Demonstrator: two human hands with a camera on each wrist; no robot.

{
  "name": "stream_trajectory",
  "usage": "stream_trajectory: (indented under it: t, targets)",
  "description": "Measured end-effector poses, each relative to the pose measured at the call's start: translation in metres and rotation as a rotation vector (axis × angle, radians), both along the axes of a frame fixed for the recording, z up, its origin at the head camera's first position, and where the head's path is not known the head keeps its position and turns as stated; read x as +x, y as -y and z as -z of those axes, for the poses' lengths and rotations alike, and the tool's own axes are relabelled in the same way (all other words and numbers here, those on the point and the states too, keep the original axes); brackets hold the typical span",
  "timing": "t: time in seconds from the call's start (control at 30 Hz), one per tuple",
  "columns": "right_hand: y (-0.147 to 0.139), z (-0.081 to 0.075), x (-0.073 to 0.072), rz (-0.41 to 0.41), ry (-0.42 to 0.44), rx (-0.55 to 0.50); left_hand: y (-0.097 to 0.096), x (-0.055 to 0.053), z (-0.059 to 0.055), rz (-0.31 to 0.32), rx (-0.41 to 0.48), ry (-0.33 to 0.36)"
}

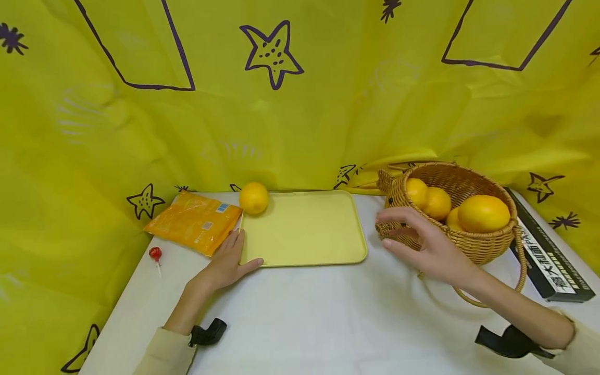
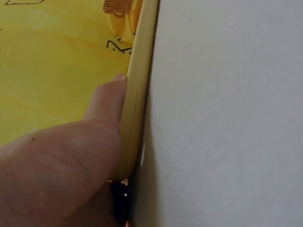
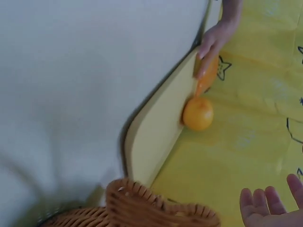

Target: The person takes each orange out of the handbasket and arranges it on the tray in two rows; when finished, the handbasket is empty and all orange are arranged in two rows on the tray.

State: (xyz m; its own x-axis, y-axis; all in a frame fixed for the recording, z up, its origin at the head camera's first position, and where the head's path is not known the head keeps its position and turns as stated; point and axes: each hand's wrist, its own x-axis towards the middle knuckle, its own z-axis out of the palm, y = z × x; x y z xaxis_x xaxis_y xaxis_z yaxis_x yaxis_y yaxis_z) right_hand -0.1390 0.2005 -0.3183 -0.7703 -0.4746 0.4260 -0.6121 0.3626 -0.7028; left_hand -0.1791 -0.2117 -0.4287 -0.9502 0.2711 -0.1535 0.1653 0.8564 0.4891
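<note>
A pale yellow tray [image 1: 304,229] lies on the white table with an orange [image 1: 254,198] at its far left corner. My left hand [image 1: 227,265] rests at the tray's near left corner, thumb along the front edge and fingers along the left side. In the left wrist view the thumb touches the tray's rim [image 2: 135,104]. To the right, my right hand [image 1: 428,247] hovers before a wicker basket [image 1: 483,247], fingers slightly bent and apart, holding nothing. Inside the basket sit several yellow-orange fruits [image 1: 485,213]. The right wrist view catches the right fingertips [image 3: 274,201] beside the basket's rim.
An orange plastic packet [image 1: 194,221] lies left of the tray, partly behind my left hand. A red lollipop [image 1: 155,255] is nearer the table's left edge. Behind the basket lies a long black box [image 1: 553,260]. A yellow patterned cloth [image 1: 300,130] hangs along the back.
</note>
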Motion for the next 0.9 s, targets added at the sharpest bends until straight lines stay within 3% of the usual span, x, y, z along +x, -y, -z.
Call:
stream_trajectory:
  t: [0.1,0.17,0.23,0.37,0.43,0.5,0.57,0.63,0.7,0.9]
  targets:
    - [-0.01,-0.002,-0.004,0.043,0.021,-0.024,0.0,0.0,0.0,0.005,0.01,-0.004]
    - [-0.017,-0.004,-0.006,0.085,0.103,-0.056,0.0,0.001,-0.001,0.005,0.011,-0.001]
    - [-0.025,-0.007,-0.012,0.101,0.207,-0.153,0.0,0.002,-0.002,0.002,0.006,0.001]
    - [-0.041,-0.013,-0.034,0.127,0.389,-0.442,0.002,0.003,-0.004,0.002,0.008,-0.002]
    - [-0.05,-0.015,-0.048,0.194,0.441,-0.481,0.003,0.003,-0.004,0.001,0.012,0.004]
    - [-0.059,-0.018,-0.062,0.307,0.473,-0.366,0.004,0.002,-0.004,0.0,0.012,0.011]
    - [-0.068,-0.02,-0.076,0.395,0.504,-0.141,0.006,0.002,-0.004,-0.004,0.008,0.024]
    - [-0.074,-0.023,-0.088,0.422,0.536,0.084,0.007,0.001,-0.003,-0.004,-0.001,0.027]
    - [-0.077,-0.026,-0.099,0.393,0.573,0.254,0.007,0.001,-0.003,-0.006,-0.001,0.028]
    - [-0.081,-0.034,-0.13,0.22,0.701,0.408,0.005,0.001,-0.005,0.009,0.013,0.024]
